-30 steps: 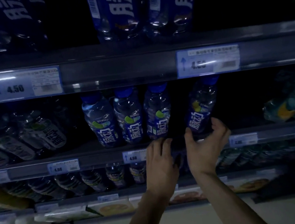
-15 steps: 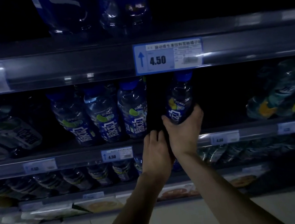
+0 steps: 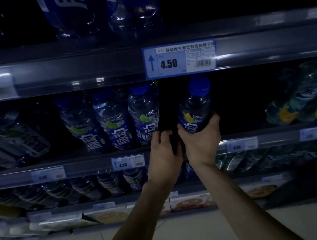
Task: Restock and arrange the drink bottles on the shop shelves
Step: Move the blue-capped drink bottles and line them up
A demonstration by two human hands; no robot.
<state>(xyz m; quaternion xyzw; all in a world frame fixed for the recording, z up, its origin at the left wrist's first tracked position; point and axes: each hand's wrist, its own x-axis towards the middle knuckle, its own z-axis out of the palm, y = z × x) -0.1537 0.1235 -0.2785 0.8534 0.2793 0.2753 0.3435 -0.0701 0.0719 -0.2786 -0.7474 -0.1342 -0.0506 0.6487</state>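
My right hand grips a blue-capped drink bottle with a yellow fruit mark around its lower body. It holds the bottle upright at the front of the middle shelf. Left of it stand three matching blue bottles with green marks, in a row. My left hand is at the shelf edge, between that row and the held bottle. Its fingers bend into a dark upright strip there. Darkness hides whether they hold anything.
Large blue bottles stand on the shelf above, behind a 4.50 price tag. Bottles lie tilted at the far left, and teal ones at the far right. More bottles fill the lower shelf, with boxed goods beneath.
My right hand closed round the lone bottle and lifted it slightly, moving it left toward the row. My left hand rose from the shelf edge and bent its fingers into the gap.
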